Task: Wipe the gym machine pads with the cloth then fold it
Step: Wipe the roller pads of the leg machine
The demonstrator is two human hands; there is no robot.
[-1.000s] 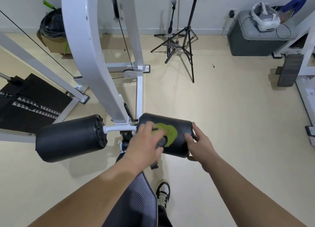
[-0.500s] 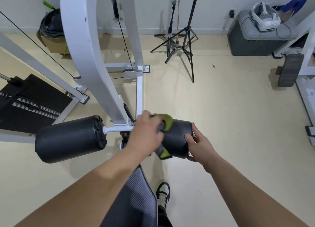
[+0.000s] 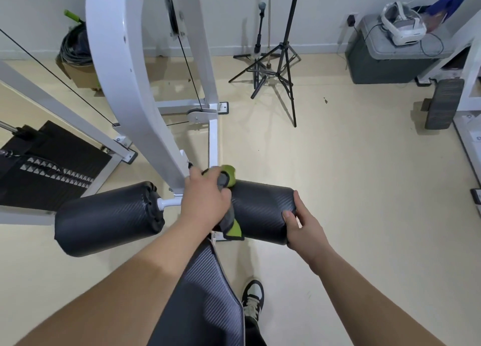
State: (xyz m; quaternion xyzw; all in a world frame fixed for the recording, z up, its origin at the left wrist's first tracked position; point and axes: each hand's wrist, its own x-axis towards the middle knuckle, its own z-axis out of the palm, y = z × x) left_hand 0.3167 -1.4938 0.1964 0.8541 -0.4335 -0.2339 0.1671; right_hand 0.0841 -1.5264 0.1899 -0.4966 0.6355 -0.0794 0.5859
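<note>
The left hand (image 3: 205, 202) is closed tight round the green-and-grey cloth (image 3: 229, 177), bunching it against the inner end of the right pad (image 3: 260, 210), beside the white frame (image 3: 122, 72). A corner of cloth hangs below the fist on the pad's near side. The right hand (image 3: 302, 226) clasps the pad's outer end, thumb on top and fingers seemingly wrapped over the end face.

Both our bare forearms reach forward and converge. Our left hand (image 3: 205, 200), back facing up, has its fingers curled round the cloth (image 3: 229, 177) at the inner end of the right pad (image 3: 263, 210). Our right hand (image 3: 303, 226) clasps that pad's outer end, thumb on its near side.
</note>
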